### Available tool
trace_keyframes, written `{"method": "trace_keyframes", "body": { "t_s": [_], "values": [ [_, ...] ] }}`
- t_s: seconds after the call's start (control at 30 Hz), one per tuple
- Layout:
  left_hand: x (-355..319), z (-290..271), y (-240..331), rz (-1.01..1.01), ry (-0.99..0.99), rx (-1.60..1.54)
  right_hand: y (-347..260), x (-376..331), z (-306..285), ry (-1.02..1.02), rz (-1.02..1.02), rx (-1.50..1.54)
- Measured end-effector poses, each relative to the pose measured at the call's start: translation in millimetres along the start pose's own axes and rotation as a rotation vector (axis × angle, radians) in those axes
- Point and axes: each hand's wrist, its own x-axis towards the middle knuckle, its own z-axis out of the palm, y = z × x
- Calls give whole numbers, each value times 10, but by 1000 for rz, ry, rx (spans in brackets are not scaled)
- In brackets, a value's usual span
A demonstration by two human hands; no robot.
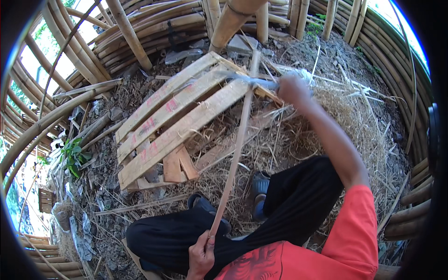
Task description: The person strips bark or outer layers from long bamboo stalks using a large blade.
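Observation:
My left hand (201, 254) grips the near end of a long thin bamboo strip (237, 144), which slants up and away over a wooden pallet (172, 116). My right hand (293, 88) is stretched forward, shut on the handle of a blurred blade (247, 79) that meets the strip near its far end, above the pallet's far edge. I am crouched, my knees in black trousers below the strip and my feet in dark sandals (259, 186) on the ground.
Dry straw and bamboo shavings (359, 121) cover the ground on the right. Curved bamboo poles (140, 28) ring the place, and a thick upright one (231, 21) stands behind the pallet. A small green plant (72, 154) grows at the left amid rubble.

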Motion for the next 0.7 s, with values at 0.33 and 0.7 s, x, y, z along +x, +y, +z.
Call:
{"method": "trace_keyframes", "body": {
  "t_s": [0.33,0.7],
  "values": [
    [80,86,17,-10,-67,-2,721,74,678,183,-11,-424],
    [40,91,-58,14,2,-35,575,-131,167,138,670,483]
  ]
}}
